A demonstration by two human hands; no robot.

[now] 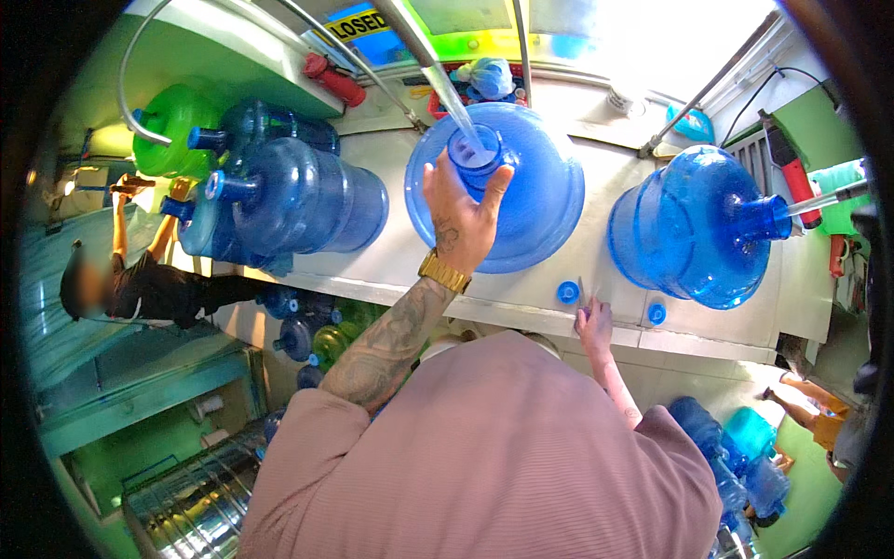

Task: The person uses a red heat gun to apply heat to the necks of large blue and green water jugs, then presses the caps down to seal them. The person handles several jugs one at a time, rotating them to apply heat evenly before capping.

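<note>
Blue water jug (549,219) stands mid-bench (596,172), just ahead of the person. Leftward are several jugs, the nearest a capped blue one (317,196), their necks pointing outward in the wide view. Next comes the left hand (463,210), fingers and thumb clasped around the near side of the central jug's neck (460,144), where a clear tube (452,98) enters from above. This hold would seem best kept light and steady, with the fingers outside the rim and the mouth centred on the tube. The jug is translucent, broad and round-shouldered, paler at the neck; what it contains cannot be told. Further right, beside a loose blue cap (568,293), the right hand (596,321) rests low at the bench's front edge, its fingers drawn narrow; whether they pinch anything cannot be told. Past another cap (656,313) stands a second blue jug (689,228), a tube (815,202) at its mouth.
</note>
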